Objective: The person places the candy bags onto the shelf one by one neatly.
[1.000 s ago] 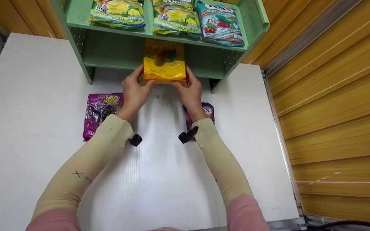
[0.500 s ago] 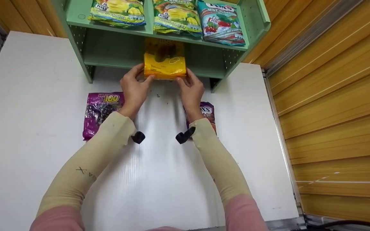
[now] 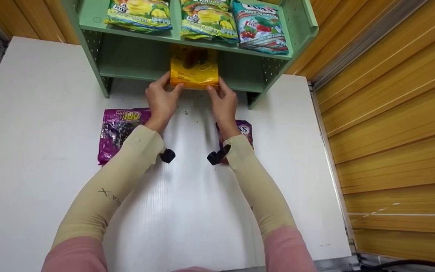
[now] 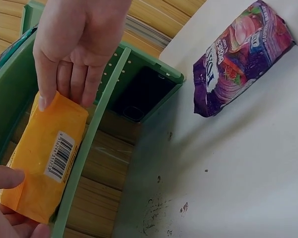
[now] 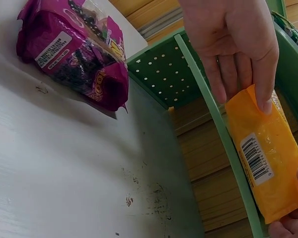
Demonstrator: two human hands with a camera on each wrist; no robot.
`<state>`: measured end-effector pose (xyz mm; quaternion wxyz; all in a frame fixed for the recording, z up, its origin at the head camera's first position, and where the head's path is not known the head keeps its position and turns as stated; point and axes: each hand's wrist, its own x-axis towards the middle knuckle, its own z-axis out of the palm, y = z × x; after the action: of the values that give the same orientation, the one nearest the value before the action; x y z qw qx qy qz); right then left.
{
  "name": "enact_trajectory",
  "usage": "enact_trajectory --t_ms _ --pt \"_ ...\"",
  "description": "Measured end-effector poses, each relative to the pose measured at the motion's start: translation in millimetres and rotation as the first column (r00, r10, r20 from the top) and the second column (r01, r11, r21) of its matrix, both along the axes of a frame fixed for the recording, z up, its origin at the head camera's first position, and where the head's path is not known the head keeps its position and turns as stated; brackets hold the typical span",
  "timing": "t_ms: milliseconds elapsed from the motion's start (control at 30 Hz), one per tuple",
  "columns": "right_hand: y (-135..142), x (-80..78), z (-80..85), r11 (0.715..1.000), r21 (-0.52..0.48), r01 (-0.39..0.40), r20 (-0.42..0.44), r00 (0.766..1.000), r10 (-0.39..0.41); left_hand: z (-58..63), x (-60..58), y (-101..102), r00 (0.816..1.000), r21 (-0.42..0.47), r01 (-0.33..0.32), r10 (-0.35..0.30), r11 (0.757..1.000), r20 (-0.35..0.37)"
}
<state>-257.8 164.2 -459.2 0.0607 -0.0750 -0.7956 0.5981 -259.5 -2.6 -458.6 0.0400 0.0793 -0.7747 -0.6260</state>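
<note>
A yellow candy bag (image 3: 195,73) lies on the lower shelf of the green rack, its near end at the shelf's front edge. My left hand (image 3: 162,100) grips its left side, thumb on the near end. On the opposite side my right hand (image 3: 223,104) holds it the same way. In the left wrist view, the orange end of the bag (image 4: 47,153) shows a barcode, with the right hand (image 4: 82,49) at its upper end. From the right wrist, the left hand (image 5: 233,44) is seen pinching the other end. The bag's far part lies in shadow under the upper shelf.
The green rack's upper shelf (image 3: 134,32) holds two yellow-green candy bags (image 3: 138,15) and a teal one (image 3: 261,28). On the white table (image 3: 198,211), a purple LOT 100 bag (image 3: 115,132) lies left and a purple Fox's bag (image 3: 244,130) right, partly under the forearms.
Both hands have moved forward a little, sliding the yellow candy bag deeper into the lower shelf. The other bags have stayed put.
</note>
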Motion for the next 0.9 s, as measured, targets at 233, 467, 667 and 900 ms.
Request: enact_trajectory --t_ms 233,467,667,900 --pt "-1 0.6 2.1 1.000 0.031 0.006 0.017 1.000 -0.006 -2.0 -3.1 4 1.000 -0.023 -0.018 0.017 1.000 -0.024" --pt "2 1.6 0.6 0.998 0.041 0.056 0.032 0.998 -0.057 -2.5 -3.5 14 1.000 -0.018 0.011 -0.011 1.000 -0.009" --pt "11 1.1 2.2 0.995 0.042 0.094 0.036 0.995 -0.096 -3.5 -3.6 27 0.998 -0.049 0.033 -0.035 0.998 -0.047" --pt "25 1.2 2.9 0.993 0.025 0.115 0.033 0.993 -0.116 -2.9 -4.5 42 0.994 -0.074 0.108 -0.111 0.991 -0.027"
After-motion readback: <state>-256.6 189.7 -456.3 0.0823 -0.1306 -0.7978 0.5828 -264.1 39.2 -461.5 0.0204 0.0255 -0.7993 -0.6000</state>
